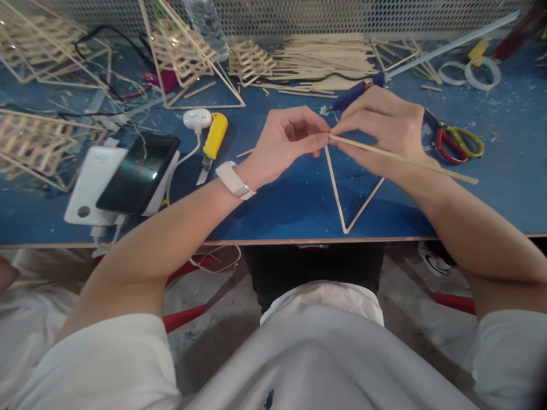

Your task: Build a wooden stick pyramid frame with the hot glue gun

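Note:
My left hand (287, 142) is curled, its fingertips pinching the top joint of a thin wooden stick frame (342, 199). Two sticks of that frame run down to a corner near the table's front edge. My right hand (384, 131) is closed over the same joint and holds a long loose stick (410, 160) that slants out to the right across my wrist. Both hands meet just above the blue table (277, 205). A blue-handled glue gun (354, 94) with a clear glue rod lies just behind my right hand.
Red and yellow scissors (457, 142) lie to the right. A yellow utility knife (213, 139), a white charger (197, 118) and a phone (139, 171) on a white power bank sit to the left. Stick piles, lattice structures, tape rolls (482, 71) and a water bottle (207, 25) line the back.

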A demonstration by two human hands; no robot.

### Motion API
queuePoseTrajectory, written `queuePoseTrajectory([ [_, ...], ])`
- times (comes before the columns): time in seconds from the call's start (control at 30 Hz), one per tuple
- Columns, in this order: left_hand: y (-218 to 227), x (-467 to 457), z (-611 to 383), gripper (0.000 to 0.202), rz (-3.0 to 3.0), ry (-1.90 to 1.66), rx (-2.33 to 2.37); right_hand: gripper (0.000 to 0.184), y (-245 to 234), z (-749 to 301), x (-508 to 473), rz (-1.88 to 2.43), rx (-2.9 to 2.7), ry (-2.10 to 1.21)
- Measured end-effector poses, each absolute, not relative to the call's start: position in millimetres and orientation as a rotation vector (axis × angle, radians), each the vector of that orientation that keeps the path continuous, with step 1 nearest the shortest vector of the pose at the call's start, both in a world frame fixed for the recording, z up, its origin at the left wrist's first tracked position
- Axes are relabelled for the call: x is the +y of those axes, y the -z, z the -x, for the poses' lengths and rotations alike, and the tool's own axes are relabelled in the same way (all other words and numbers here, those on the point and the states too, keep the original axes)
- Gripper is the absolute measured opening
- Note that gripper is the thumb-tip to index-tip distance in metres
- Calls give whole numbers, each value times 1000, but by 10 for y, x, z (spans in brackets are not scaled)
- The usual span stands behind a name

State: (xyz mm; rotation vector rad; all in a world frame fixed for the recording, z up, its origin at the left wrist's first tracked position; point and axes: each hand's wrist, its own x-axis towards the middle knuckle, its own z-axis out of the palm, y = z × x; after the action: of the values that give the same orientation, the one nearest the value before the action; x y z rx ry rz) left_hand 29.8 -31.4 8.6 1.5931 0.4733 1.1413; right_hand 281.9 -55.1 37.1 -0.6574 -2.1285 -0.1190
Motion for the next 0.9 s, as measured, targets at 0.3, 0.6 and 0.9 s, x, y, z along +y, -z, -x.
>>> queuePoseTrajectory([
  [0.3,-111,-276,-215,44,-1703,-1062,433,40,-343,-2806,-579,616,-2082,37],
  [0.6,-196,-270,-169,49,-1786,-971,465,53,-339,-2824,-626,759,-2136,-1],
  [0.9,-203,-262,-168,47,-1787,-967,440,37,-380,-2827,-663,779,-2149,-47],
])
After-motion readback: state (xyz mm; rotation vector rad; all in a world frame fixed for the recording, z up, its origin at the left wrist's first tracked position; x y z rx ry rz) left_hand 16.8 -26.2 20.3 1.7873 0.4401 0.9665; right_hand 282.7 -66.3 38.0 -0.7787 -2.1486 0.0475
